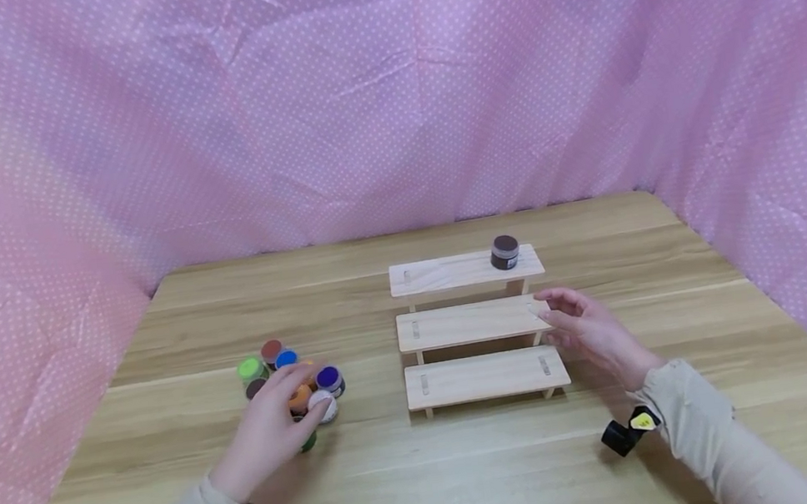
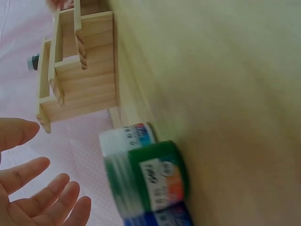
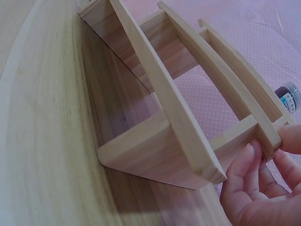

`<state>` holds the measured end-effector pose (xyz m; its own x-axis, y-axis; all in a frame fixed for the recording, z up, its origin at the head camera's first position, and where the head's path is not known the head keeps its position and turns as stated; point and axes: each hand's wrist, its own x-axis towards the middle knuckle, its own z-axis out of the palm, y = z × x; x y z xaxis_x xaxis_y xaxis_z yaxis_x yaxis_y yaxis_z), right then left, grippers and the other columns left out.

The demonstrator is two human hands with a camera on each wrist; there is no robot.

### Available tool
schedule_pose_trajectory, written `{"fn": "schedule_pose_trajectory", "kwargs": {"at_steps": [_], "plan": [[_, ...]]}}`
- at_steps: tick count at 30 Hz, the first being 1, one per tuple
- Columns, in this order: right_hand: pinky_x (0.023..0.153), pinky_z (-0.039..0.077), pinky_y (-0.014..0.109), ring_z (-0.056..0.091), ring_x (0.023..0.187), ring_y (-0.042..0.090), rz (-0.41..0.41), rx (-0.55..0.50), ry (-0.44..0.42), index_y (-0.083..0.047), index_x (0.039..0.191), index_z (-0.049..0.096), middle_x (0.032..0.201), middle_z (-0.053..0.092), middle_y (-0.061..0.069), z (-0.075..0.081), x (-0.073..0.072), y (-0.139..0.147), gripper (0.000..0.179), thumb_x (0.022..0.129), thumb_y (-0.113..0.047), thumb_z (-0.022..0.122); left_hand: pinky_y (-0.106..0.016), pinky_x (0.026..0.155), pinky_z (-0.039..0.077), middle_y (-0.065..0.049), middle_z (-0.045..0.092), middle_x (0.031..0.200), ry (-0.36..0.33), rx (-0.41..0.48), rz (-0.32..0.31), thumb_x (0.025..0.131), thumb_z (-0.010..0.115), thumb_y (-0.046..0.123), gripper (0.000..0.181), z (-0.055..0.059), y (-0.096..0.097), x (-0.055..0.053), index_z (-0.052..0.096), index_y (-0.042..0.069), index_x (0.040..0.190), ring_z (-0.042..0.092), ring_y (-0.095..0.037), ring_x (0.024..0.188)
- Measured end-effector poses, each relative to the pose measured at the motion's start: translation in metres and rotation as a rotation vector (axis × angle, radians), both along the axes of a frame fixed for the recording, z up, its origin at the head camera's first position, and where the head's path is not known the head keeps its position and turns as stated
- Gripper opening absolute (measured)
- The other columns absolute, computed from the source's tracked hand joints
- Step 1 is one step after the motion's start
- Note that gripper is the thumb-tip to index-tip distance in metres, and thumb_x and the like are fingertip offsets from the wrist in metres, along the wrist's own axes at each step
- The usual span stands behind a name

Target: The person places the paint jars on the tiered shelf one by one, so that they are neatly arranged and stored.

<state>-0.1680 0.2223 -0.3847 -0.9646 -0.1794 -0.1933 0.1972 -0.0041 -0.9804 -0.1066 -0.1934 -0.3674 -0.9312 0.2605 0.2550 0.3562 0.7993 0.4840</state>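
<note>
My left hand (image 1: 269,424) hovers over a cluster of small paint jars, thumb and fingers spread apart with nothing between them. Beneath and around it are a white-lidded jar (image 1: 326,408), an orange jar (image 1: 300,397) and a purple-blue jar (image 1: 329,380). The left wrist view shows a green jar (image 2: 150,179) beside the fingers. With thumb above and fingers below, my right hand (image 1: 599,337) pinches the right end of the middle tier of a three-step wooden display stand (image 1: 473,325). One dark jar (image 1: 505,253) stands on the right of the top tier.
At the cluster's far side sit a light green jar (image 1: 250,368), a red-brown jar (image 1: 272,350) and a blue jar (image 1: 286,359). The wood-grain table (image 1: 432,484) carries everything. Pink dotted cloth (image 1: 387,119) hangs behind and along both sides.
</note>
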Motion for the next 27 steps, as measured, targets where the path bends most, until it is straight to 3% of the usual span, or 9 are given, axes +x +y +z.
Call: {"fn": "schedule_pose_trajectory", "kwargs": {"at_steps": [5, 11, 19, 27], "plan": [[0.075, 0.054, 0.018, 0.054, 0.086, 0.002, 0.004, 0.0, 0.012, -0.017, 0.114, 0.052, 0.101, 0.053, -0.011, 0.0, 0.0, -0.001, 0.023, 0.092, -0.013, 0.057, -0.043, 0.082, 0.054, -0.01, 0.061, 0.112, -0.031, 0.013, 0.059, 0.078, 0.073, 0.011, 0.038, -0.006, -0.007, 0.007, 0.062, 0.004, 0.113, 0.061, -0.024, 0.097], [0.075, 0.054, 0.018, 0.054, 0.086, 0.002, 0.003, -0.017, 0.013, -0.019, 0.112, 0.054, 0.101, 0.053, -0.01, -0.002, 0.001, -0.001, 0.022, 0.092, -0.012, 0.057, -0.044, 0.083, 0.054, -0.009, 0.064, 0.106, 0.008, -0.006, 0.075, 0.074, 0.076, 0.01, 0.038, -0.011, -0.013, 0.014, 0.064, 0.002, 0.11, 0.062, -0.025, 0.097], [0.077, 0.054, 0.018, 0.055, 0.087, 0.002, -0.002, -0.022, 0.008, -0.018, 0.113, 0.053, 0.102, 0.052, -0.009, -0.002, 0.002, -0.001, 0.023, 0.092, -0.011, 0.057, -0.039, 0.081, 0.055, -0.003, 0.067, 0.099, 0.039, -0.004, 0.058, 0.072, 0.077, 0.007, 0.029, -0.017, -0.015, 0.017, 0.067, 0.006, 0.099, 0.064, -0.019, 0.093], [0.077, 0.054, 0.019, 0.055, 0.087, 0.002, -0.013, -0.021, -0.001, -0.016, 0.115, 0.053, 0.102, 0.051, -0.009, -0.002, 0.002, -0.001, 0.025, 0.092, -0.012, 0.057, -0.039, 0.081, 0.055, -0.004, 0.068, 0.102, 0.025, -0.062, 0.013, 0.071, 0.078, 0.011, 0.033, -0.02, -0.021, 0.019, 0.068, 0.008, 0.103, 0.064, -0.02, 0.094]]}}
